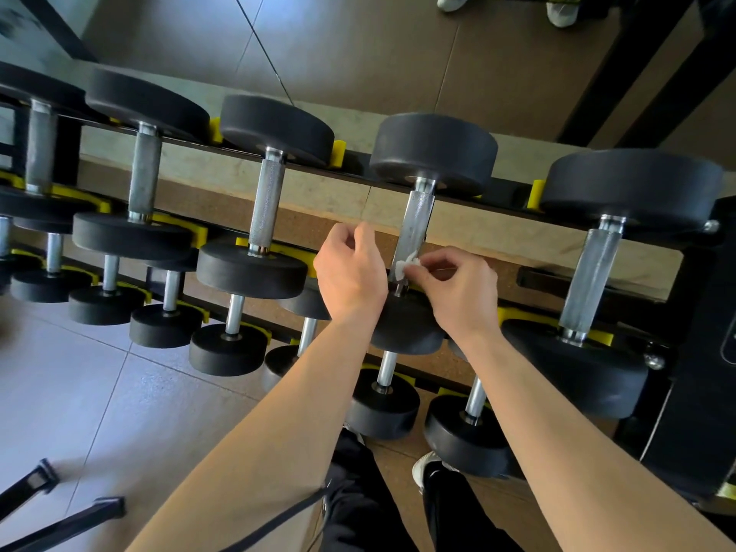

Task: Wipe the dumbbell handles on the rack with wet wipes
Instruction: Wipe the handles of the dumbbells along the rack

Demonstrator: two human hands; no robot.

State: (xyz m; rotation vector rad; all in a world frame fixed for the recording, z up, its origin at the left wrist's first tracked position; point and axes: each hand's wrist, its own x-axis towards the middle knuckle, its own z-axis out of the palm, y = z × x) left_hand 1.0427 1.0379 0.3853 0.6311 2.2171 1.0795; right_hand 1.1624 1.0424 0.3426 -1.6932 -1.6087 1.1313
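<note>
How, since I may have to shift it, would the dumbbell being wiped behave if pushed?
Probably heavy: the dumbbell has thick black ends. It likely will not roll, since yellow cradles flank its far end. The knurled handle should give grip, though perhaps slicker under the wipe.

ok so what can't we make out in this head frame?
All in the head view:
1. Whether the left hand holds anything: its back faces the camera and its curled fingers hide the palm.
2. Most of the wet wipe, bunched in the right hand pinch.
3. The near end of the handle, behind both hands.
4. The top-left corner, blurred.
5. The shoes, cut off by the top edge.
</note>
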